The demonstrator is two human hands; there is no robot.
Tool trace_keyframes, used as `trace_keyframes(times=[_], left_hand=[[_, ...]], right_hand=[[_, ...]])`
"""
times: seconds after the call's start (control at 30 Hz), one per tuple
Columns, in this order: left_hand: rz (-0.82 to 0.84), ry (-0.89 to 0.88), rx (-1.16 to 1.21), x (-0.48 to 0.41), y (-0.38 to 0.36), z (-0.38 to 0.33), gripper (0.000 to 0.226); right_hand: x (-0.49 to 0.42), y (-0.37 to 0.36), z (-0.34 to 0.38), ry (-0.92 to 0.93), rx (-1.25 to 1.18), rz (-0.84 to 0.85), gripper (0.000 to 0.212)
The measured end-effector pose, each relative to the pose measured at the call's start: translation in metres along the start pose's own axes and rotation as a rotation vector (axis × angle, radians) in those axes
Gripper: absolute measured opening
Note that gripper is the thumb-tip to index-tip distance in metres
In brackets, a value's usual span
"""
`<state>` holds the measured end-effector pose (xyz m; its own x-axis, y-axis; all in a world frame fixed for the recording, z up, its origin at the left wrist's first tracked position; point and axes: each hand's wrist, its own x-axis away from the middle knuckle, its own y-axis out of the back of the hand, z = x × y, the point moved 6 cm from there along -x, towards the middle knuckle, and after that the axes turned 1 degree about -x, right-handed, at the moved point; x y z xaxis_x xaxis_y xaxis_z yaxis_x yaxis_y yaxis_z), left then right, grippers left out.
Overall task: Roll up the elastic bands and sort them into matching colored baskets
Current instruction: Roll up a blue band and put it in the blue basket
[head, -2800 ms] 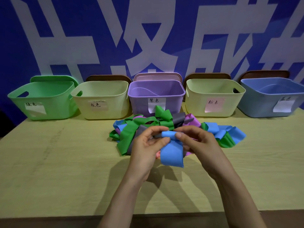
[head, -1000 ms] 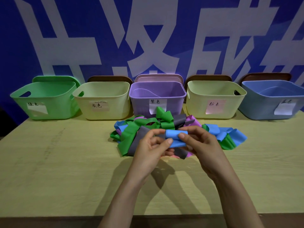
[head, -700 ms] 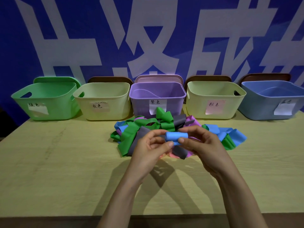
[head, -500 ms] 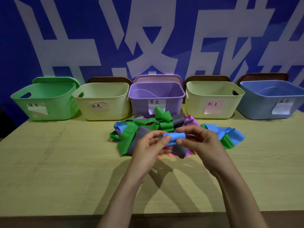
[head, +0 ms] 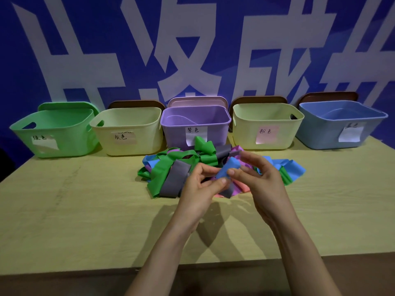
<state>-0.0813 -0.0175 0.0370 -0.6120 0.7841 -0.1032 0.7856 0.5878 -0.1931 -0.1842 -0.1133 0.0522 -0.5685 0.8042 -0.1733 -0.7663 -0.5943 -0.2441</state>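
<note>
Right now both hands are raised over the middle of the table (head: 74,210), sharing one small blue roll (head: 227,169) of band that stands tilted, its upper end leaning to the right. The left hand (head: 199,189) has its fingers curled, and its thumb and forefinger pinch the lower end of the roll. The right hand (head: 264,180) is half open: its thumb presses against the side of the roll while the other fingers curve loosely behind and above it, slightly spread; whether those fingers touch the roll I cannot tell. The roll is in the air just above the near edge of the pile of bands (head: 171,169), a loose tangle of green, grey, blue, purple and pink strips lying flat on the table in front of the purple basket (head: 195,122). Five baskets stand in a row along the far edge, each with a paper label on its front: the green basket (head: 55,129) at the far left, a cream basket (head: 128,124) next to it, the purple one in the centre, a second cream basket (head: 267,118) to its right, and the blue basket (head: 339,127) at the far right, well apart from the roll. Behind them rises a blue wall (head: 96,39) with large white characters
</note>
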Motion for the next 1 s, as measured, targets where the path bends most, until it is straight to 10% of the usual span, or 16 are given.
trace_keyframes(times=[0.6, 1.0], left_hand=[[-0.016, -0.014, -0.223, -0.141, -0.043, 0.013, 0.022], [0.104, 0.151, -0.308, -0.264, -0.196, -0.054, 0.015]], right_hand=[[-0.118, 0.036, -0.003, 0.026, 0.107, -0.206, 0.019], [-0.239, 0.146, 0.114, -0.084, 0.218, -0.326, 0.015]])
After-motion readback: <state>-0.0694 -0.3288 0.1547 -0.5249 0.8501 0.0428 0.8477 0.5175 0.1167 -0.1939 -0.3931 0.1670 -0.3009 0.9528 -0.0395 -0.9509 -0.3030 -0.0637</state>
